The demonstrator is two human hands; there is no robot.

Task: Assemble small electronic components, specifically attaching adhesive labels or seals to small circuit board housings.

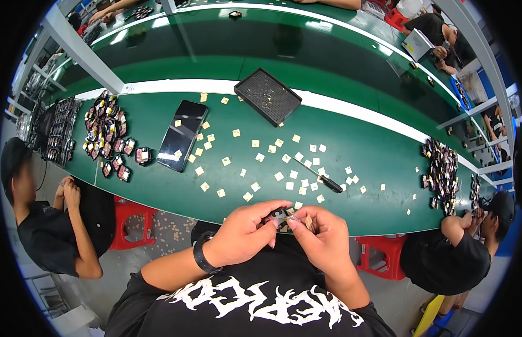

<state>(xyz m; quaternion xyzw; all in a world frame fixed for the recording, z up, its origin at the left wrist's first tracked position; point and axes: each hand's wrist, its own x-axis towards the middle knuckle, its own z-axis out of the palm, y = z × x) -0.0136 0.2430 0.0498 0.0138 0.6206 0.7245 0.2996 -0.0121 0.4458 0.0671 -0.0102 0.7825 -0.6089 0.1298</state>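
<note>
One phone (181, 135), one screwdriver (320, 176), one black tray (267, 96), two red stools (129, 223).

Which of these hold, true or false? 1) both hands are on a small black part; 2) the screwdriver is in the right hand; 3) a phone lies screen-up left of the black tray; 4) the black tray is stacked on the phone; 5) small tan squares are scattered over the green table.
1) True: the left hand and right hand pinch a small black part between them.
2) False: the screwdriver lies on the green table, untouched.
3) True: the phone lies flat, left of the black tray.
4) False: tray and phone lie apart.
5) True: small tan squares are strewn across the table.
</note>
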